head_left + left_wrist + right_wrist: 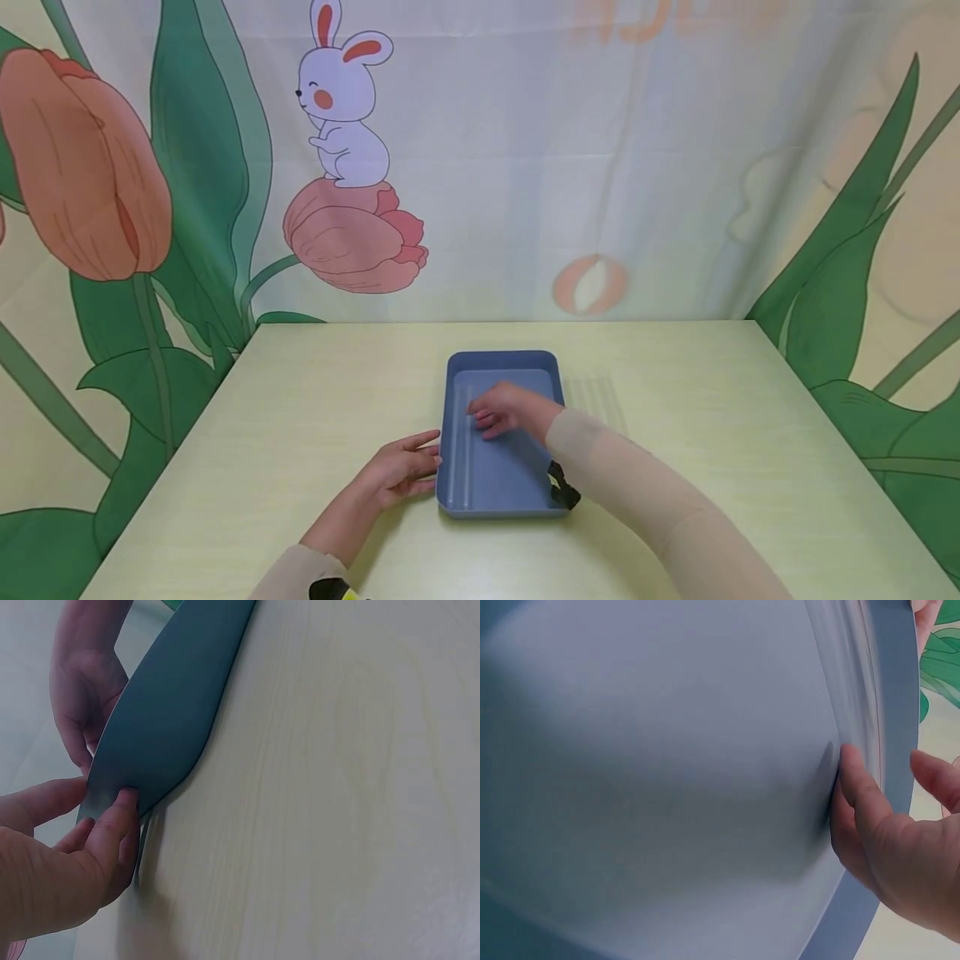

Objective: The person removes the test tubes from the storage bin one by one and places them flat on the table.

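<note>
Sleeve point(660, 500) foremost; right hand point(506, 410), fingers loose, beside the clear strip point(462, 471) in the tray point(517, 475); left hand point(405, 467), fingers apart, against the tray's left side. Strip probably light, slippery; best pinched mid-length.

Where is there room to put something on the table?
Left of the left hand, the table is bare to its edge. Right of the clear strips beside the blue tray, it's bare too. The tray is crowded: the right hand is inside.
</note>
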`<state>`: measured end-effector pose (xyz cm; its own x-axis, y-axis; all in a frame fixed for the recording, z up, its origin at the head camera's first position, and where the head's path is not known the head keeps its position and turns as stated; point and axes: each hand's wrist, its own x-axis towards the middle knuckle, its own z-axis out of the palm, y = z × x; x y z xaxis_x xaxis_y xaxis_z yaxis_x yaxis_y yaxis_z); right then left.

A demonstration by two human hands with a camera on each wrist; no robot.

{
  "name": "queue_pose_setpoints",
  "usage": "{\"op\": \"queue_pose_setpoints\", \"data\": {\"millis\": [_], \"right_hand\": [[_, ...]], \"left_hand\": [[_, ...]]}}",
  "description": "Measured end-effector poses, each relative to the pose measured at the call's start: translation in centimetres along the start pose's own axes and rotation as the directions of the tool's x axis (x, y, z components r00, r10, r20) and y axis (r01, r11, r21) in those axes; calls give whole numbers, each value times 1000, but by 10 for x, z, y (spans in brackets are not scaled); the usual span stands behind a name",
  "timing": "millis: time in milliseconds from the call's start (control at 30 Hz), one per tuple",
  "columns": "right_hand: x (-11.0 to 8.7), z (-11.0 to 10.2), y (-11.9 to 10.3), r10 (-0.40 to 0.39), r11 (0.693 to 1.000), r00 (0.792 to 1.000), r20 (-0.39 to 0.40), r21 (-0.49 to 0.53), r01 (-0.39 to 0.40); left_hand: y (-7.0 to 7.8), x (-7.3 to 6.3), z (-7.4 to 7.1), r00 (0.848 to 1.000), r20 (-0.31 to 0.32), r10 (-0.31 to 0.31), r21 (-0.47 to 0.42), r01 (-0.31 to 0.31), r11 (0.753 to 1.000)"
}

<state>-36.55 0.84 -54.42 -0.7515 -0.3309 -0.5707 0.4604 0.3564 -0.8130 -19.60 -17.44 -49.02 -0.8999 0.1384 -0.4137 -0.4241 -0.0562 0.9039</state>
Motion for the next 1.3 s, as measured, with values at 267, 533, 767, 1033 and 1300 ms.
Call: {"op": "queue_pose_setpoints", "data": {"millis": [267, 533, 767, 1033, 1300], "right_hand": [[56, 7, 24, -15, 999, 996, -91, 43, 19], [109, 13, 50, -21, 1000, 982, -187, -10, 20], [203, 6, 92, -49, 999, 971, -232, -13, 48], [231, 3, 103, -47, 998, 974, -221, 26, 54], [62, 24, 29, -56, 998, 971, -231, 9, 60]], "left_hand": [[1, 0, 0, 1000, 10, 1, 8, -1, 1000], [-1, -2, -1, 1000, 24, 5, 3, -5, 1000], [-1, -1, -1, 1000, 22, 6, -2, -6, 1000], [1, -2, 0, 1000, 17, 2, 1, -2, 1000], [2, -2, 1, 1000, 7, -4, 4, 4, 1000]]}}
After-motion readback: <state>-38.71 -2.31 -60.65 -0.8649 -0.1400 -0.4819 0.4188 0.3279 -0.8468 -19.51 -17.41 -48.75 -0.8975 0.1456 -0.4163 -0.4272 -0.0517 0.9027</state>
